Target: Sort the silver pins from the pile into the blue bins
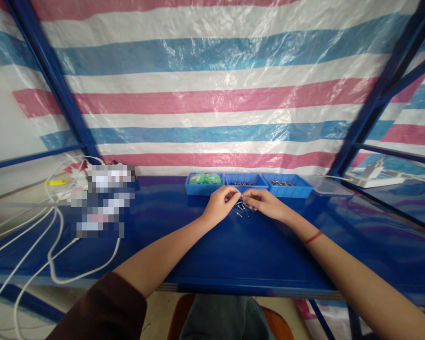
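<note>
Nearest us we see our own lap and the edge of a wooden stool [272, 323] below the blue desk [233, 255]. Both forearms stretch out over the desk; a red band [312, 237] circles the right wrist. Our left hand [220, 204] and right hand [264, 202] meet at the fingertips, each pinching a small metal pin — too small to tell more — just above a loose cluster of pins [241, 210] lying on the desk. White cables [53, 245] trail off to the left. Just beyond the hands stand three blue bins in a row: the left bin [203, 183] holds green pieces, the middle bin [246, 182] and right bin [286, 184] hold dark metal parts. Behind everything hangs a striped tarpaulin [212, 94].
</note>
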Demonstrator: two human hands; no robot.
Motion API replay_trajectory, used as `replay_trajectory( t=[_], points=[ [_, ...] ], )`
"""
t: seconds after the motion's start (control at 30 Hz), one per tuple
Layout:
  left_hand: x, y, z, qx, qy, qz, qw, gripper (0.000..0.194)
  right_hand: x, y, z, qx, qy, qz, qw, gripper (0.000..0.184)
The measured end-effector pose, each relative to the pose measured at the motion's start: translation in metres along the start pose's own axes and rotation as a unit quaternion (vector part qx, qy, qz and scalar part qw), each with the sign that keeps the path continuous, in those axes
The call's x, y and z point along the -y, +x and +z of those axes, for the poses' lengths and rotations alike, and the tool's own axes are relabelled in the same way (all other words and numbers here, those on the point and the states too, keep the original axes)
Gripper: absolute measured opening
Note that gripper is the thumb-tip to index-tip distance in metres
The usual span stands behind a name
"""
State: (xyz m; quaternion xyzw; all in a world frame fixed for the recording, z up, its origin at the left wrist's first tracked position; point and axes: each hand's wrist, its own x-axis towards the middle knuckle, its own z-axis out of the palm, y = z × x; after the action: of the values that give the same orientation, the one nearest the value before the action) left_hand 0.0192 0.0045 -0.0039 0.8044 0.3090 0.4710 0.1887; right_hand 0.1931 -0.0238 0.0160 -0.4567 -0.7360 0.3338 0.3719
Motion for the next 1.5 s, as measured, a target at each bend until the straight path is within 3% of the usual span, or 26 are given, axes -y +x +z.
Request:
replay_trajectory(
  t=[0.2,0.4,0.5,0.6,0.7,0.77,0.87,1.1,1.2,1.33,1.5],
  points=[
    [-0.001,0.0,-0.002,0.001,0.005,0.014,1.0,0.015,0.005,0.0,-0.001,-0.069,0.021,-0.029,0.997,0.032],
    [0.006,-0.002,0.001,0.037,0.071,0.029,0.996,0.016,-0.004,0.004,-0.018,-0.192,-0.064,-0.067,0.977,0.034],
    [0.004,-0.004,0.001,0.08,0.156,0.035,0.984,0.019,-0.014,0.002,-0.042,-0.305,-0.131,-0.037,0.942,0.034],
    [0.002,-0.007,0.0,0.13,0.209,0.044,0.968,0.023,-0.026,-0.004,-0.071,-0.423,-0.214,0.018,0.88,0.031],
    [0.001,-0.007,0.0,0.16,0.225,0.043,0.96,0.023,-0.042,-0.011,-0.094,-0.474,-0.288,0.101,0.826,0.034],
    [0.0,-0.007,0.0,0.168,0.227,0.039,0.959,0.023,-0.054,-0.013,-0.103,-0.465,-0.334,0.148,0.807,0.036],
    [-0.001,-0.007,0.0,0.17,0.225,0.037,0.959,0.023,-0.066,-0.014,-0.107,-0.423,-0.381,0.182,0.802,0.04],
    [0.0,-0.006,-0.006,0.216,0.202,0.062,0.953,0.032,-0.059,-0.01,-0.096,-0.412,-0.387,0.138,0.813,0.034],
    [0.001,-0.004,-0.013,0.259,0.191,0.082,0.943,0.037,-0.049,-0.008,-0.089,-0.392,-0.382,0.11,0.83,0.032],
    [0.001,-0.002,-0.017,0.267,0.179,0.095,0.942,0.031,-0.036,-0.006,-0.077,-0.338,-0.372,0.059,0.863,0.03],
    [0.001,-0.003,-0.014,0.253,0.169,0.109,0.946,0.019,-0.015,-0.005,-0.05,-0.184,-0.328,-0.034,0.926,0.024]
  ],
)
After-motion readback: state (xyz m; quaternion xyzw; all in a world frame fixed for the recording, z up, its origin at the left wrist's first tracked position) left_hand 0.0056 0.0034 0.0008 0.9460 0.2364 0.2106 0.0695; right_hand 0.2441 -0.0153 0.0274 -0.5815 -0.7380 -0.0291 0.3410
